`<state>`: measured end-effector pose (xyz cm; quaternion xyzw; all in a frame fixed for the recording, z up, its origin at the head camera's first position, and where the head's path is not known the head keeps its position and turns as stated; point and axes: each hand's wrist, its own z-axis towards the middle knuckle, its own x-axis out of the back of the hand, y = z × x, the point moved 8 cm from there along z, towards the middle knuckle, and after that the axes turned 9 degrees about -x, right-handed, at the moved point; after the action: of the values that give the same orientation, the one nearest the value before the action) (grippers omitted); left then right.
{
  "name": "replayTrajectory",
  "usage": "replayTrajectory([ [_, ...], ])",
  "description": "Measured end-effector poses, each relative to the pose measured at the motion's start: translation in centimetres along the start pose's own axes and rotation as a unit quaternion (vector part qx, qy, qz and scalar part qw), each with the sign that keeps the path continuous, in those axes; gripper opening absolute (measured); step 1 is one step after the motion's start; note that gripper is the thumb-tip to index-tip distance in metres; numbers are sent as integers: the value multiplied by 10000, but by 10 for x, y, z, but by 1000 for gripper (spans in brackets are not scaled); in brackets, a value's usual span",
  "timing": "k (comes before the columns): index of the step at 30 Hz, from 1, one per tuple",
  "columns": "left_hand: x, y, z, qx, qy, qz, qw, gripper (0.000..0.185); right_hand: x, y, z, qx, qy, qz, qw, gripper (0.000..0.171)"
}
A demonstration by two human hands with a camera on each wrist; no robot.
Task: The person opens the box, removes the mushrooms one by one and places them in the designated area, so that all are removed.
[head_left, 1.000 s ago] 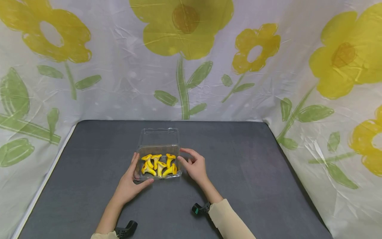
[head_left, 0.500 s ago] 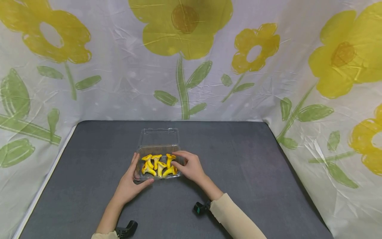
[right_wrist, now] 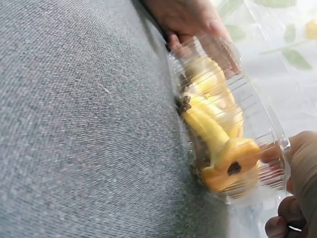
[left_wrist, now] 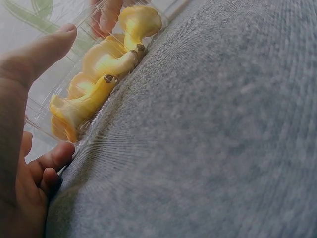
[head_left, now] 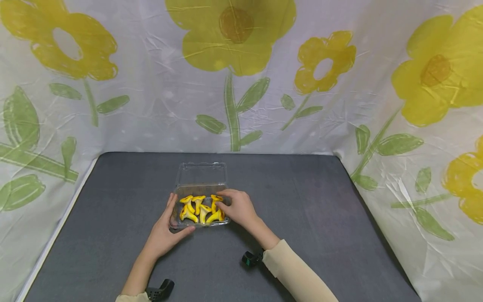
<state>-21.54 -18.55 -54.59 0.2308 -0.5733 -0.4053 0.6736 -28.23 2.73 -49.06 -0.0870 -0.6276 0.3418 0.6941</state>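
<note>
Yellow chanterelle mushrooms (head_left: 198, 204), several of them, lie in a clear plastic clamshell box (head_left: 173, 221). Its hinged lid (head_left: 202, 173) stands raised at the back. My left hand (head_left: 163, 238) holds the box's near left corner, fingers along the left side and thumb by the front edge. My right hand (head_left: 240, 208) reaches over the right wall and pinches the back right chanterelle (head_left: 214, 206) between thumb and fingertips. In the right wrist view, a chanterelle (right_wrist: 213, 134) shows through the ribbed wall, and part of my right hand (right_wrist: 303, 166) is beyond it.
The box rests on a dark grey cloth-covered table (head_left: 309, 218). A pale curtain (head_left: 151, 105) with yellow flowers rises behind the table and along both sides. Black camera bands (head_left: 161, 289) sit at both wrists.
My right hand has moved left from the box's right edge to inside it, its fingertips now at the back right chanterelle. The left hand and the box have stayed in place.
</note>
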Motion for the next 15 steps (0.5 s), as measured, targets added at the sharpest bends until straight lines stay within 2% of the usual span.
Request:
replayTrajectory([
  [10,1,-1,0,24,20,188,9998,113,-2,-7,7,24,-101,-495,9987,24],
  [15,1,-1,-1,1,43,155,9999,112,-2,-9,9,-120,-173,-709,9973,20],
])
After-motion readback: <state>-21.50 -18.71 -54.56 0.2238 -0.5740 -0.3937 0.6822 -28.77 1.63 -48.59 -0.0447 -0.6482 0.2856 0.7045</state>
